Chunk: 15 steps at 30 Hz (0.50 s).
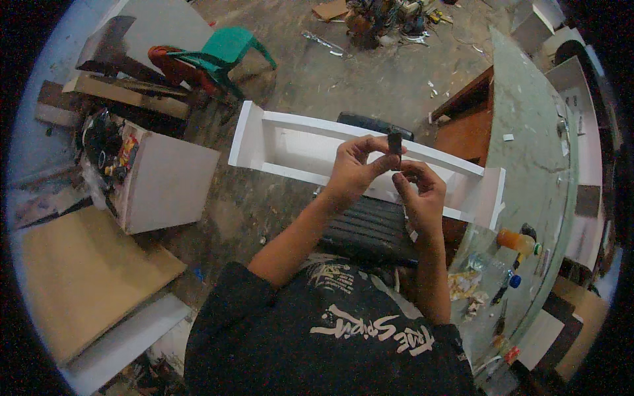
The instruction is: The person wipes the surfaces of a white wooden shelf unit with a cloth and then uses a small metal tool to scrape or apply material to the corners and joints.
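Both hands meet above the white shelf unit (pixel 370 155): the left hand (pixel 353 168) and right hand (pixel 419 191) each grip a small dark piece (pixel 395 142), pinched between fingertips, held upright.

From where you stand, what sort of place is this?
Probably a small furniture or carpentry workshop: an unfinished white shelf unit lies on the dusty concrete floor, loose boards are stacked at the left, and scraps and tools are piled beyond.

matt white shelf (pixel 297 142), rough floor (pixel 370 79)
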Available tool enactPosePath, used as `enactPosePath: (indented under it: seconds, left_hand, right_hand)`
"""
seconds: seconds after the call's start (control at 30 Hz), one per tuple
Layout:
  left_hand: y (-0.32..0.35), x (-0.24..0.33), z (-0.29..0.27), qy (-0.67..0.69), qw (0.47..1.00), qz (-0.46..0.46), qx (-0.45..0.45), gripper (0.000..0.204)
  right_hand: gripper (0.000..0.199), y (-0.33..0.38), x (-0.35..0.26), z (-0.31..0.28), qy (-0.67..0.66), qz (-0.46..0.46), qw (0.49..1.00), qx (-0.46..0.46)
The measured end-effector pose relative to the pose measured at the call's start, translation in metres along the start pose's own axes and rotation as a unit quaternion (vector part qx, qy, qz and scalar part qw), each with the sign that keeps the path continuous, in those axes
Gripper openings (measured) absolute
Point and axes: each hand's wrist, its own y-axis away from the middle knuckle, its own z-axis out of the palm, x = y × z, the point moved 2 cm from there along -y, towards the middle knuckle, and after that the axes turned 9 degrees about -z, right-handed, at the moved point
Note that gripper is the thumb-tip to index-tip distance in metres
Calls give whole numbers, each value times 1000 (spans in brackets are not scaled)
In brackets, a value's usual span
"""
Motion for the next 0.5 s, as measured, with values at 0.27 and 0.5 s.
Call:
enactPosePath:
  seconds: [0.27,0.5]
  left_hand:
    - [22,16,-6,-91,995,-23,31,20]
    - [96,77,-100,-521,650,332,443,51]
  right_hand:
    - [13,23,2,15,-33,39,993,109]
    - [10,43,-5,-18,48,-39,979,194]
